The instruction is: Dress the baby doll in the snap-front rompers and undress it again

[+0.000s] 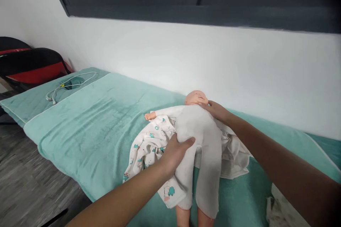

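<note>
A baby doll point(195, 97) lies on its back in a plain white suit point(210, 163), its head toward the wall and its bare lower legs toward me. A white garment with teal and pink prints point(149, 145) is spread under and beside it. My left hand point(176, 152) rests at the doll's hip, thumb apart over the suit and the other fingers hidden beneath. At the doll's neck and shoulder is my right hand point(215, 110), its fingers partly hidden; whether they grip anything cannot be made out.
A teal sheet point(87, 127) covers the bed against the white wall. White cables point(74, 81) lie at its far left, near black and red chairs point(34, 67). A pale cloth point(282, 205) lies at the lower right. Above is a dark window frame point(170, 9).
</note>
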The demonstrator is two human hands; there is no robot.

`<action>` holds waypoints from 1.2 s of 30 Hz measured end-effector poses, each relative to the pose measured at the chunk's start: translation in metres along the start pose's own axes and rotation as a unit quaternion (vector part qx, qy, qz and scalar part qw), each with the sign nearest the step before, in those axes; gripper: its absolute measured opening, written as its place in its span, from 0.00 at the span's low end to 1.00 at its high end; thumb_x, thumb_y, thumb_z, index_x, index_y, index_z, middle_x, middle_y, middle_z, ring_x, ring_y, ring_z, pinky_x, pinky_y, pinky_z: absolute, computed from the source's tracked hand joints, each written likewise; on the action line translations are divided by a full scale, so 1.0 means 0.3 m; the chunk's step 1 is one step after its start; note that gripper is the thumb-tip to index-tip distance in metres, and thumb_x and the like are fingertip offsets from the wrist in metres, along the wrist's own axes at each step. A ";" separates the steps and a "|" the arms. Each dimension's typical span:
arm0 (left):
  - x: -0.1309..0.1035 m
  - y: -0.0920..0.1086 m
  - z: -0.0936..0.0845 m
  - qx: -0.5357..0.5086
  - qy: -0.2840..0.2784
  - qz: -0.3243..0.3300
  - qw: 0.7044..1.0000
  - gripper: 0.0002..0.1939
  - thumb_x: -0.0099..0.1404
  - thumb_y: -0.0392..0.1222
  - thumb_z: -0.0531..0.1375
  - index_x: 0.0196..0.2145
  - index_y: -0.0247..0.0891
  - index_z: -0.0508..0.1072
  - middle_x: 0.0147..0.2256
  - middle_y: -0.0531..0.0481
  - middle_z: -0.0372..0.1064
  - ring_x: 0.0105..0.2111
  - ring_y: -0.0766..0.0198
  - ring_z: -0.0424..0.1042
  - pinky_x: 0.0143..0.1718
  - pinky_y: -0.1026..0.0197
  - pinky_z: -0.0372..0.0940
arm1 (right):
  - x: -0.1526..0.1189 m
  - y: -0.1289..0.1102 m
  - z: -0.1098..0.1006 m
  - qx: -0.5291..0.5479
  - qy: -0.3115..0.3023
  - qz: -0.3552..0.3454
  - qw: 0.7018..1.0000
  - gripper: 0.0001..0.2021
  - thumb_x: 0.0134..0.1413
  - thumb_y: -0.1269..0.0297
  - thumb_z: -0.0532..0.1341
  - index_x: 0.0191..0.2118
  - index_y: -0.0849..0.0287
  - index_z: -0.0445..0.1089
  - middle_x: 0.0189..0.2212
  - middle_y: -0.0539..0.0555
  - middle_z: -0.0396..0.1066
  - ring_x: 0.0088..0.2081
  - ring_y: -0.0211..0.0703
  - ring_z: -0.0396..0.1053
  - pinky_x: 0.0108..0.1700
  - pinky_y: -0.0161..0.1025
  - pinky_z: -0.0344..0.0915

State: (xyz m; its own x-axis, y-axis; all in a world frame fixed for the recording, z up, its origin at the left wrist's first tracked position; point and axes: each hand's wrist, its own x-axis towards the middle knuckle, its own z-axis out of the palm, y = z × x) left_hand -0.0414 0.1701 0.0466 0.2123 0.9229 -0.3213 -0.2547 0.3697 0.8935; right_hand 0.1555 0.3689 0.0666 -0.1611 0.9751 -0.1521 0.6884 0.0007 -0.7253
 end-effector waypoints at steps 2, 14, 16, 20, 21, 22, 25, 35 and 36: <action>-0.030 0.036 0.024 -0.014 0.001 0.005 1.000 0.43 0.55 0.64 0.63 0.63 0.40 0.64 0.60 0.35 0.66 0.59 0.43 0.68 0.57 0.52 0.67 | -0.063 -0.023 -0.027 0.013 0.002 0.009 1.000 0.34 0.52 0.36 0.61 0.55 0.58 0.70 0.56 0.64 0.72 0.55 0.63 0.70 0.57 0.54 0.65; -0.214 0.138 -0.066 0.018 -0.033 -0.007 0.999 0.41 0.54 0.62 0.64 0.61 0.42 0.65 0.52 0.38 0.74 0.46 0.46 0.77 0.43 0.53 0.75 | -0.278 -0.134 -0.024 0.091 0.030 0.040 0.995 0.37 0.46 0.34 0.65 0.56 0.56 0.70 0.54 0.64 0.73 0.51 0.64 0.73 0.50 0.54 0.71; -0.215 0.174 -0.151 0.018 -0.042 0.007 0.999 0.40 0.55 0.61 0.64 0.61 0.40 0.65 0.51 0.38 0.75 0.45 0.47 0.78 0.42 0.53 0.75 | -0.241 -0.179 0.028 0.093 0.027 0.036 0.995 0.39 0.46 0.33 0.64 0.56 0.57 0.70 0.54 0.65 0.73 0.50 0.64 0.74 0.49 0.53 0.72; -0.182 0.267 -0.352 0.070 -0.006 0.041 0.997 0.35 0.57 0.61 0.63 0.56 0.38 0.70 0.45 0.38 0.78 0.41 0.46 0.78 0.40 0.48 0.74 | -0.104 -0.298 0.144 0.082 0.032 -0.006 0.996 0.39 0.46 0.33 0.63 0.57 0.58 0.69 0.55 0.64 0.72 0.50 0.61 0.74 0.48 0.51 0.73; -0.166 0.288 -0.406 0.098 0.016 0.057 0.993 0.33 0.57 0.61 0.62 0.54 0.37 0.72 0.43 0.38 0.78 0.40 0.46 0.78 0.40 0.47 0.74 | -0.062 -0.333 0.176 0.082 0.031 -0.017 0.996 0.40 0.46 0.33 0.63 0.58 0.58 0.68 0.56 0.65 0.72 0.50 0.61 0.74 0.48 0.51 0.73; -0.148 0.308 -0.462 0.125 0.039 0.075 0.988 0.31 0.58 0.61 0.62 0.51 0.37 0.74 0.41 0.38 0.79 0.39 0.46 0.78 0.39 0.46 0.73 | -0.018 -0.369 0.210 0.082 0.029 -0.025 0.996 0.40 0.47 0.33 0.63 0.58 0.59 0.67 0.56 0.65 0.72 0.50 0.60 0.74 0.48 0.50 0.73; -0.084 0.354 -0.628 0.163 0.074 0.095 0.979 0.27 0.59 0.60 0.62 0.48 0.38 0.76 0.38 0.39 0.79 0.38 0.46 0.78 0.37 0.46 0.71 | 0.113 -0.480 0.322 0.079 0.020 -0.043 0.996 0.40 0.48 0.35 0.64 0.58 0.62 0.66 0.54 0.66 0.72 0.50 0.58 0.74 0.48 0.48 0.72; 0.108 0.437 -0.997 0.065 0.077 0.025 0.995 0.29 0.60 0.55 0.65 0.54 0.38 0.70 0.41 0.43 0.78 0.38 0.51 0.77 0.42 0.47 0.71 | 0.439 -0.692 0.613 0.110 -0.009 -0.163 0.981 0.23 0.55 0.48 0.66 0.49 0.61 0.73 0.50 0.63 0.75 0.52 0.54 0.73 0.56 0.47 0.69; 0.123 0.441 -1.015 0.068 0.080 0.024 0.994 0.29 0.59 0.55 0.65 0.54 0.38 0.71 0.41 0.43 0.78 0.39 0.50 0.77 0.43 0.47 0.71 | 0.458 -0.698 0.628 0.114 -0.009 -0.167 0.979 0.23 0.55 0.49 0.66 0.49 0.61 0.73 0.50 0.62 0.75 0.52 0.54 0.73 0.56 0.48 0.69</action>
State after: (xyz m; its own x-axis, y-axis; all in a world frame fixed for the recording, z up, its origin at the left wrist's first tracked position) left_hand -0.3544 0.2860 0.0575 0.0474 0.9483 -0.3138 -0.1294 0.3173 0.9394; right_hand -0.1440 0.4610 0.0709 -0.3638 0.9250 0.1093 0.4203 0.2677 -0.8670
